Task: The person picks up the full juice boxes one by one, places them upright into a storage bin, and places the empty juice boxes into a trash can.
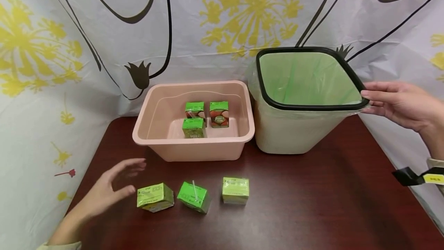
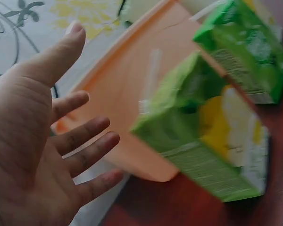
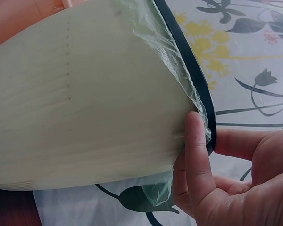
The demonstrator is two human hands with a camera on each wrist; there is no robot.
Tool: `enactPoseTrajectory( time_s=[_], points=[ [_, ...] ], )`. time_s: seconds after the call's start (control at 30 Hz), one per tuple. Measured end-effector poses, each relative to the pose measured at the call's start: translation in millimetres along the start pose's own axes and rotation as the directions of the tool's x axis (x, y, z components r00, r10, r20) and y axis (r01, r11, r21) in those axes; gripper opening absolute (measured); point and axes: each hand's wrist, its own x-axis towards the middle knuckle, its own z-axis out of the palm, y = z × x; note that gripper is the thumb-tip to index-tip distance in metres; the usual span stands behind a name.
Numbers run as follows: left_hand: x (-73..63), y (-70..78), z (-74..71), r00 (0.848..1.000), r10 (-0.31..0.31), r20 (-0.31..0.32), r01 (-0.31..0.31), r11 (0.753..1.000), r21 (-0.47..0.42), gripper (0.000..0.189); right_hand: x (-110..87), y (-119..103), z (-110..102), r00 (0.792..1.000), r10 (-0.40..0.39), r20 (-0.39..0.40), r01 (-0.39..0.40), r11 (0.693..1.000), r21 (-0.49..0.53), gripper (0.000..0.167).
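My left hand point(image 1: 104, 192) hovers just left of a yellow-green juice box point(image 1: 155, 198), fingers spread apart and touching nothing. In the left wrist view the palm faces that carton point(image 2: 198, 155), which has a straw at its side. A bright green juice box point(image 1: 192, 197) with a straw on top and a paler juice box point(image 1: 236, 191) stand in a row to its right. At the far right my right hand point(image 1: 402, 103) pinches the black rim of a white trash bin point(image 1: 291, 130), thumb and fingers on either side of the edge. The bin tilts toward that hand.
A pink plastic basin point(image 1: 194, 151) stands left of the bin, with three small juice boxes inside. A green liner bag point(image 1: 308, 76) lines the bin. Behind the dark wooden table point(image 1: 312, 203) hangs a flower-patterned sheet point(image 1: 187, 34).
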Motion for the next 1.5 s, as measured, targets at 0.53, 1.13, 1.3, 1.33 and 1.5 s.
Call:
enactPoseTrajectory(
  time_s=[0.53,1.13,1.3,1.33,1.5],
  points=[
    [-17.5,-17.6,46.3,0.986,-0.097,0.137,0.114,0.985,-0.127,0.088,-0.1,0,-3,0.995,-0.001,0.104,-0.005,0.999,0.053,0.043],
    [-9.6,-0.6,30.8,0.99,-0.1,0.099,0.1,0.995,0.014,0.057,-0.6,3,-2,0.988,-0.002,0.153,-0.004,0.999,0.038,0.042],
    [2.8,16.6,13.0,0.993,-0.095,0.075,0.088,0.992,0.093,0.058,-1.8,3,0,0.99,0.003,0.138,-0.008,0.999,0.036,0.042],
    [6.4,20.2,9.2,0.993,-0.092,0.07,0.085,0.991,0.106,0.058,-2.1,2,0,0.992,0.004,0.13,-0.008,0.999,0.034,0.042],
    [27.3,36.9,-9.7,0.998,-0.042,0.048,0.034,0.987,0.156,0.061,-2.8,-1,0,0.992,0.003,0.123,-0.01,0.998,0.06,0.041]
  ],
)
